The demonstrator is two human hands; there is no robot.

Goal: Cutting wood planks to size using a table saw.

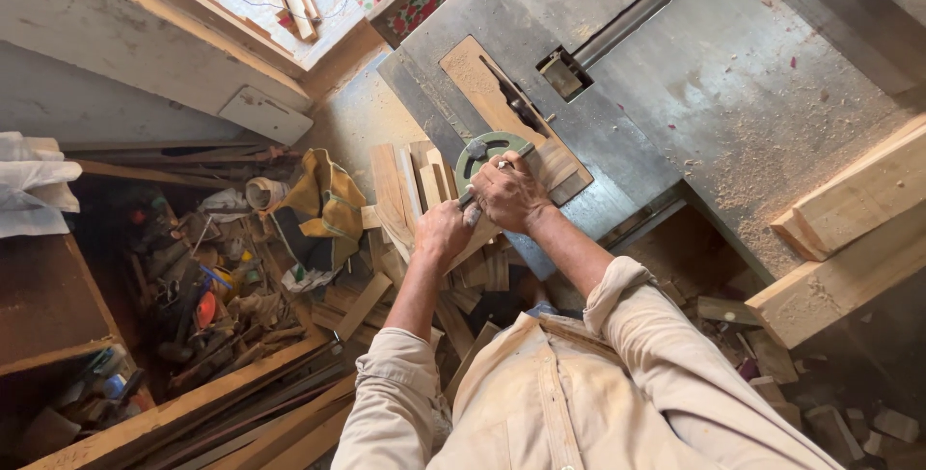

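**Two hands at the green gauge on the saw table**

At far left a white cloth (34,185) lay on a brown shelf, with a heap of cluttered tools (207,296) in the dark bin beside it. A yellow and dark bag (323,205) slumped next to that, just left of a stack of short wood offcuts (400,195).

The left hand (442,232) was curled shut around the handle end of the gauge, though the handle itself was mostly hidden. The right hand (508,194) pressed down, fingers closed over the green gauge (482,149), a half-round slotted metal head resting at the near edge of the grey saw table (675,94), beside its wooden insert (482,84). Thick timber planks (849,229) lay at right, sawdust around them.
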